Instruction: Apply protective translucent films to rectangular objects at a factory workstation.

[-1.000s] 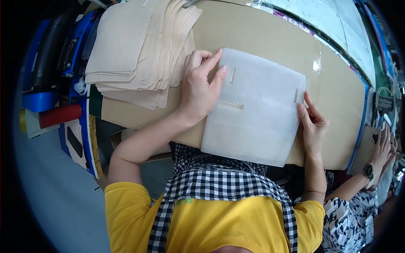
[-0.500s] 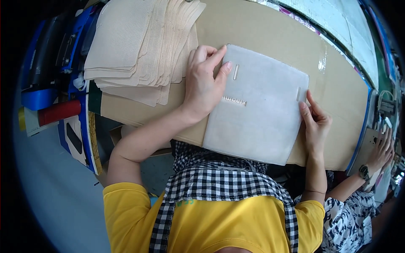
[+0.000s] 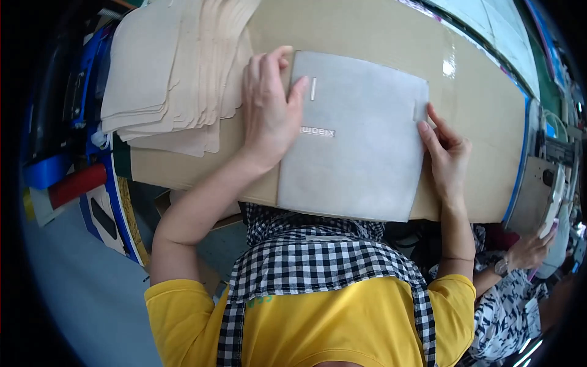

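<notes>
A flat grey plate (image 3: pixel 354 159) with two narrow slots and a small strip of cut-out lettering lies on the brown cardboard (image 3: pixel 483 128). My left hand (image 3: pixel 269 110) is at its upper left edge, thumb apart from the fingers, the thumb tip by the left slot. The fingers do not close round the edge. On the opposite side, my right hand (image 3: pixel 449 150) pinches the plate's right edge between thumb and fingers. Left of my left hand, a stack of beige, rounded-corner sheets (image 3: pixel 147 67) lies fanned out.
A co-worker's hand (image 3: pixel 532 251) with a wristwatch is at the far right, near a grey machine part (image 3: pixel 529 186). Blue equipment and a red cylinder (image 3: pixel 78 185) stand at the left. A pale panel (image 3: pixel 495 37) runs along the far side.
The view has shifted, so the plate and stack appear farther left. My left hand's fingers have loosened from the plate's upper left corner. The co-worker's hand has moved lower.
</notes>
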### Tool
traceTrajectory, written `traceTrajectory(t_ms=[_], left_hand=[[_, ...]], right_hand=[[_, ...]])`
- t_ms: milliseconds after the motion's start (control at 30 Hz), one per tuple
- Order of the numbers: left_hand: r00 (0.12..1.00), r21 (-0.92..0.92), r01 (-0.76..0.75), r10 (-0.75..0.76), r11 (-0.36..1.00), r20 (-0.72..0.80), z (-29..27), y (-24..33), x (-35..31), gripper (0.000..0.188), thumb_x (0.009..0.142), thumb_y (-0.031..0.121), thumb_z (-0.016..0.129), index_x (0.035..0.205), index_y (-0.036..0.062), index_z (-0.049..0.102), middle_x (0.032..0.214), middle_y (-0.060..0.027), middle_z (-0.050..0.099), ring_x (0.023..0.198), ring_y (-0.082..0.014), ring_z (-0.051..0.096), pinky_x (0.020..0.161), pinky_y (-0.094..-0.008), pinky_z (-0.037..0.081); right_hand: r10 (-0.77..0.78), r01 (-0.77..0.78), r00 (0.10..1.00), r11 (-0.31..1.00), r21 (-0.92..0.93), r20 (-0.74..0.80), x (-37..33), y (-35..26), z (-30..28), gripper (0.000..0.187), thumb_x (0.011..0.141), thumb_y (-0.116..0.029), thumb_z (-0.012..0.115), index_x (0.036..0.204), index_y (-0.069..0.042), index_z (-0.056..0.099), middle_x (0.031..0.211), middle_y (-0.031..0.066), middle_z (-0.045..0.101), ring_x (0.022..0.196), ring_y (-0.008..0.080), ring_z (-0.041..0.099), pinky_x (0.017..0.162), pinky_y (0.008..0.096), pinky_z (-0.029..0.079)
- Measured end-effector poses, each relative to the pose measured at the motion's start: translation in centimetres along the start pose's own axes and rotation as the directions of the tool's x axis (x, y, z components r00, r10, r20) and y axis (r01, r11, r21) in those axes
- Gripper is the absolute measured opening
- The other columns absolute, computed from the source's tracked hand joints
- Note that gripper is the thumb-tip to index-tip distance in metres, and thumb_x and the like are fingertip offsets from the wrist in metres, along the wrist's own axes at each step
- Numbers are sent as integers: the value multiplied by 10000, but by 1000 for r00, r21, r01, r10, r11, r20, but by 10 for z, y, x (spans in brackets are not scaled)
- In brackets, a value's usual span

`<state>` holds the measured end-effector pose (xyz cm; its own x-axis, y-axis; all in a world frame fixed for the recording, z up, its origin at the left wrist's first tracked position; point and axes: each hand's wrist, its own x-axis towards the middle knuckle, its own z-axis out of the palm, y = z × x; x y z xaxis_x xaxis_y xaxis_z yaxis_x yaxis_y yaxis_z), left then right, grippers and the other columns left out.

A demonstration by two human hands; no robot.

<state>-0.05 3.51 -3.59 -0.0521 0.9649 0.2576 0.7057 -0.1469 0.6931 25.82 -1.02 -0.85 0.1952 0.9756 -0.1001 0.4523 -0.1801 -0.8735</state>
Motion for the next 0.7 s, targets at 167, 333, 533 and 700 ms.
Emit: traceTrajectory(t_ms=[167,333,533,700], left_hand=[[998,2,-11,11,1000,54,-4,0,3,328,849,66,618,1147,27,486,1023,-99,502,975,-236,491,885,-370,402],[997,23,-42,41,999,72,-1,-1,2,336,847,77,620,1150,23,486,1020,-99,507,987,-241,495,894,-371,400],[996,45,-73,70,996,56,-11,-1,-4,301,883,104,607,1153,18,507,1081,-110,489,1016,-248,484,922,-367,395],[884,4,-435,428,900,-186,-38,22,9,396,941,197,566,1288,20,492,1286,-145,430,1181,-285,425,1007,-393,361]], right_hand=[[-1,1,1000,1000,0,2,4,0,2,341,869,-102,684,1171,42,619,587,-6,498,511,53,355,460,163,327],[-37,39,999,995,-87,18,4,2,-1,262,890,-129,651,1073,57,669,556,22,541,452,80,423,434,192,343],[-433,454,875,581,-676,215,2,-7,-8,245,923,-196,586,913,19,701,537,77,593,396,164,510,413,254,385],[-534,509,806,408,-758,254,21,-3,-3,279,931,-230,557,813,-16,692,540,101,609,388,210,541,409,291,408]])
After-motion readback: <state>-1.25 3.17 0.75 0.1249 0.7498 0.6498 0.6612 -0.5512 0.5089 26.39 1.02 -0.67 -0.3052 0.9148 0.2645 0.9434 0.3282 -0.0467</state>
